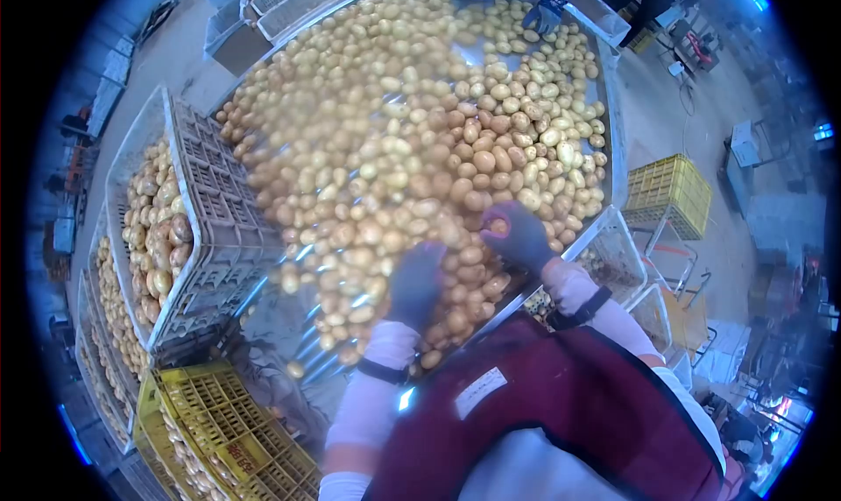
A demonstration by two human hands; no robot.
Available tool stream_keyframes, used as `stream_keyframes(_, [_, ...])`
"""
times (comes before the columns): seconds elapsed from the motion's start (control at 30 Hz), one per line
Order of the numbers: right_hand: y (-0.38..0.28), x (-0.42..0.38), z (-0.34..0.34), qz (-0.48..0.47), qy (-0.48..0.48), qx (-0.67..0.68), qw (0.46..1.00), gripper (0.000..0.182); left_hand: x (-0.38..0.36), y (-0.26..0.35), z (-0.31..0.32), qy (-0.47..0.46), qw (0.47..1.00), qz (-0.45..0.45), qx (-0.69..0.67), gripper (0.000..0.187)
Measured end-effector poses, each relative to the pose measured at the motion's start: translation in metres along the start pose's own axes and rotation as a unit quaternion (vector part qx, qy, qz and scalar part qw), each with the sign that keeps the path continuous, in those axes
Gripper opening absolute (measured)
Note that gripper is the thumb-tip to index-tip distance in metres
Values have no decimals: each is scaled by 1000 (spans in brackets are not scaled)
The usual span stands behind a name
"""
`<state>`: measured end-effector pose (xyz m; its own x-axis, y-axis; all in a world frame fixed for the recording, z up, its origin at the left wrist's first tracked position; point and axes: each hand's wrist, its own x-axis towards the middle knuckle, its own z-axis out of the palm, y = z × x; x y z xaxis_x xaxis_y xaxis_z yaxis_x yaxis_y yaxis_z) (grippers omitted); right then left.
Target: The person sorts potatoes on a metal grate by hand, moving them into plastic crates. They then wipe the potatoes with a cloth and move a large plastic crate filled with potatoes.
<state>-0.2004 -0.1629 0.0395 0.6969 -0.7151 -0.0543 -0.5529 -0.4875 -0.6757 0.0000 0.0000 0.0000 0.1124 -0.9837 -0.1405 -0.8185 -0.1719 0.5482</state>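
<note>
A thick spread of small, oval, yellow-brown potatoes (484, 161) covers the sorting table (615, 133), which has metal bars at its near left. My right hand (519, 236), in a grey glove, is at the pile near the table's right front edge, its fingers closed round one brownish potato (498, 227). My left hand (416, 282), gloved too and smeared by motion, is low over the potatoes to the left of it. Its fingers point towards the far side and their grip is hidden.
Stacked grey crates (219, 186) filled with larger produce stand at the left, a yellow crate (236, 413) below them. Another yellow crate (669, 194) stands at the right, beyond white bins (613, 251). Across the table, another person's gloved hand (543, 17) reaches over the potatoes.
</note>
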Motion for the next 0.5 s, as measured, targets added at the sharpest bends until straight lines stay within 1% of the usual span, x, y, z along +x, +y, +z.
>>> stream_keyframes(0.07, [-11,-7,1,-35,44,-71,996,33,-4,2,-1,-2,999,1,-41,54])
stream_keyframes(0.1, [-14,-37,-2,-55,14,-100,993,33,-10,13,-2,-3,998,0,-58,52])
stream_keyframes(0.13, [-14,-53,6,-78,-11,-128,989,34,-14,35,-14,1,998,-1,-62,51])
stream_keyframes(0.17, [-13,-59,21,-107,-26,-152,982,35,-14,45,-24,10,998,0,-56,51])
stream_keyframes(0.23, [0,-67,78,-120,41,-251,960,35,-14,31,-1,85,995,54,25,49])
stream_keyframes(0.27, [3,-67,92,-125,74,-302,942,35,-12,28,11,124,987,81,61,48])
stream_keyframes(0.33, [-8,-65,79,-121,79,-243,959,37,-2,34,17,40,998,-5,45,46])
stream_keyframes(0.37, [-17,-64,69,-118,86,-210,967,38,-1,36,14,8,999,-31,17,45])
stream_keyframes(0.4, [-28,-67,50,-60,12,-120,991,37,-1,38,12,-22,998,-59,-10,44])
stream_keyframes(0.43, [-22,-67,47,-35,-10,-127,991,36,-2,41,5,-40,995,-69,-62,43])
stream_keyframes(0.47, [-12,-65,47,-10,-32,-133,991,34,-3,43,9,10,997,-49,-62,42])
stream_keyframes(0.5, [-1,-66,50,-8,-29,-139,990,32,-3,45,12,61,996,-28,-59,41])
